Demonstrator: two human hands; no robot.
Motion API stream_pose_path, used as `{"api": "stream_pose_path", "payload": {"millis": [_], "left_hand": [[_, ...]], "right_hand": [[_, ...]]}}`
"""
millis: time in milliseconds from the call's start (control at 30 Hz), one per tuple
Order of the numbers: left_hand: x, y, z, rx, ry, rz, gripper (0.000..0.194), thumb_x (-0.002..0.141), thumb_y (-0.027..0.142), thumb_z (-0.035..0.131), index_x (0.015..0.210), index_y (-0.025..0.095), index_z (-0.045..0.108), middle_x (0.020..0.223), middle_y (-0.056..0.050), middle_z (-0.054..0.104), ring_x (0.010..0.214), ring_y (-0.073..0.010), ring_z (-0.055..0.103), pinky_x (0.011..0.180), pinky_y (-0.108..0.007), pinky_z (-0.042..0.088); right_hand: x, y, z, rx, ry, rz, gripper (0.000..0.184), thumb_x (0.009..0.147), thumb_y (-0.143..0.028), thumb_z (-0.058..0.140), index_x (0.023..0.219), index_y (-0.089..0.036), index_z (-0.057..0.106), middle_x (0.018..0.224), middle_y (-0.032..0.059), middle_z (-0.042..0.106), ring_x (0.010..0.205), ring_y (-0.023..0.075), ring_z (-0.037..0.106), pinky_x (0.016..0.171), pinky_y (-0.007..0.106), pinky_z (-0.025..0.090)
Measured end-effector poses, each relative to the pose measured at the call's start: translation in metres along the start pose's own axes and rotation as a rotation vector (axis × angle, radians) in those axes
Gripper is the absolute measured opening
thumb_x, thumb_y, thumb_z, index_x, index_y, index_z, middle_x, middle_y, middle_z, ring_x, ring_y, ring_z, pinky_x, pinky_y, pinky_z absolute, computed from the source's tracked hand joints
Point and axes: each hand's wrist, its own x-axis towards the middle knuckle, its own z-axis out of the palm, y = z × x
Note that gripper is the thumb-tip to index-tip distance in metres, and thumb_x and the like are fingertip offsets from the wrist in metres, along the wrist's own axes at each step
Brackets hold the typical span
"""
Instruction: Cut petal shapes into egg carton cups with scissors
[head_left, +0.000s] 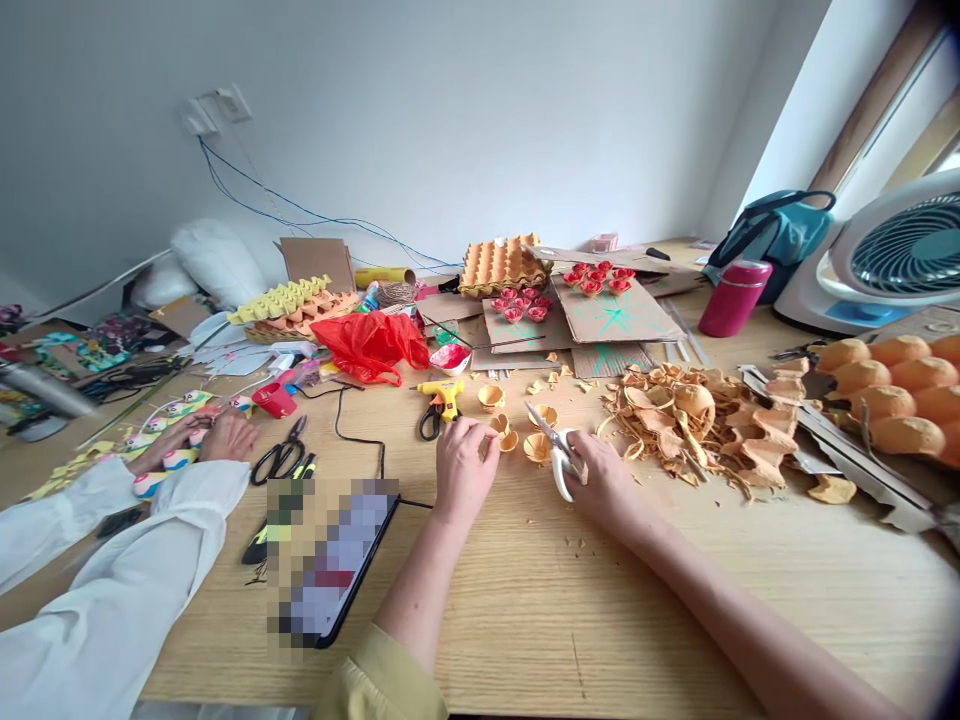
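My right hand [606,482] grips white-handled scissors [561,462], with the blades pointing away and to the left over the table. The fingers of my left hand [465,462] are pinched together at the edge of a cut orange egg-carton cup [506,436]; part of the cup hides behind them. Close by lie more trimmed cups: one cup [492,397] farther back, another cup [537,448] beside the scissors, and a third partly under the blades. Just behind my left hand is a yellow glue gun [441,397], and black-handled scissors [430,421] lie beside it.
Carton scraps [667,420] are heaped at right, near an orange egg tray [892,395]. Red paper-pulp flowers [600,277] sit on cardboard at the back. A phone [341,570] lies left of my left arm. A co-worker's hands [229,435] handle painted cups at far left.
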Motion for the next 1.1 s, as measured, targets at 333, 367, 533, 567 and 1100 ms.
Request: {"api": "stream_pose_path", "payload": {"millis": [333,367,533,567,1100], "left_hand": [[0.002,0.003,0.003,-0.468,0.035,-0.328,0.009,0.076,0.014,0.064,0.072,0.022,0.065,0.082,-0.003,0.061,0.088,-0.0206,0.056,0.088,-0.035,0.042],[0.003,0.002,0.004,-0.532,0.04,-0.386,0.008,0.074,0.015,0.065,0.071,0.022,0.065,0.082,-0.002,0.062,0.085,-0.0198,0.056,0.086,-0.034,0.042],[0.005,-0.007,0.013,-0.7,0.027,-0.579,0.013,0.075,0.03,0.066,0.076,0.018,0.068,0.079,-0.004,0.068,0.071,-0.0164,0.06,0.069,-0.029,0.046],[0.005,-0.009,0.014,-0.733,0.022,-0.61,0.016,0.075,0.033,0.065,0.078,0.017,0.068,0.078,-0.005,0.069,0.071,-0.0164,0.061,0.069,-0.029,0.047],[0.004,-0.007,0.01,-0.661,0.022,-0.566,0.01,0.074,0.029,0.07,0.075,0.019,0.07,0.081,-0.003,0.067,0.079,-0.017,0.06,0.076,-0.03,0.048]], "right_hand": [[0.013,-0.007,0.002,0.485,0.089,0.219,0.019,0.069,-0.028,0.073,0.079,-0.024,0.058,0.071,0.0,0.06,0.072,0.0203,0.053,0.071,0.034,0.042],[0.013,-0.008,-0.003,0.577,0.106,0.259,0.02,0.071,-0.032,0.072,0.083,-0.025,0.058,0.073,-0.0005,0.061,0.07,0.0192,0.054,0.068,0.033,0.043],[0.018,-0.012,-0.032,1.034,0.149,0.404,0.022,0.076,-0.043,0.068,0.08,-0.025,0.056,0.078,-0.0012,0.063,0.064,0.0149,0.054,0.058,0.03,0.048],[0.018,-0.013,-0.036,1.105,0.151,0.425,0.022,0.074,-0.041,0.071,0.08,-0.025,0.057,0.077,-0.0021,0.063,0.062,0.0136,0.053,0.056,0.029,0.048],[0.011,-0.001,-0.043,1.105,0.322,0.554,0.023,0.068,-0.032,0.08,0.081,-0.028,0.061,0.086,-0.0019,0.066,0.072,0.0174,0.061,0.059,0.032,0.053]]}}
